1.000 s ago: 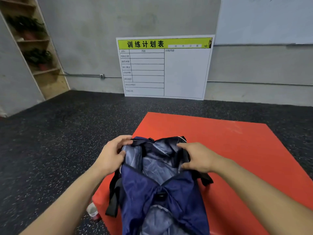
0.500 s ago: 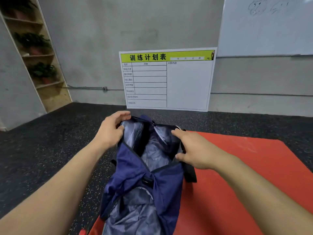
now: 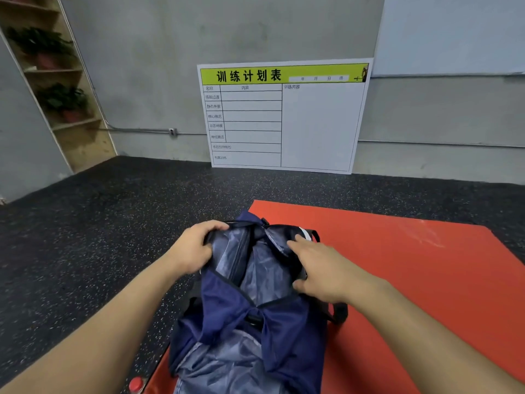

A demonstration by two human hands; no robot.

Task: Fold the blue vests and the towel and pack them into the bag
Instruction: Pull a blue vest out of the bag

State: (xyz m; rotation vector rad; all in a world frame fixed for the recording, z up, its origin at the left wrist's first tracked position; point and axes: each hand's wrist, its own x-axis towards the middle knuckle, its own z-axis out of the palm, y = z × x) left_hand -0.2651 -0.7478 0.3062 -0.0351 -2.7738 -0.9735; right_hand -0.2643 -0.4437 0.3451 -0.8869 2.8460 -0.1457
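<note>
Your left hand point(image 3: 193, 248) grips the rim of the navy bag point(image 3: 272, 322) at 10 o'clock of its opening, fingers curled over the edge. Your right hand point(image 3: 321, 268) holds the opposite rim at 3 o'clock, thumb below and fingers on top. The bag lies open on the left edge of the red mat point(image 3: 412, 274), showing its grey lining point(image 3: 261, 268).
</note>
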